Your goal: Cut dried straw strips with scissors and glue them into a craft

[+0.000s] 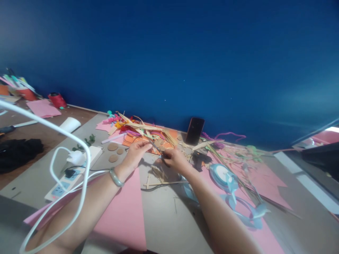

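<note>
A white cable (54,197) loops closest to the lens at the lower left, crossing the left forearm. Both forearms reach out over a grey table (164,218) laid with pink paper (124,211). The left hand (135,153), with a bracelet (116,177) at the wrist, pinches one end of a thin dark strand (156,146). The right hand (174,158) is closed on the other end, so the strand hangs just above the table between them.

A power strip (74,173) lies left of the hands and a roll of blue ribbon (222,174) lies right of them. Beyond them lies a heap of straw and coloured bits (140,130). A phone (195,130) leans against the deep blue wall (185,53) that fills the back. Far left, on brown wood, stand a red cup (57,100) and a black cloth (18,150).
</note>
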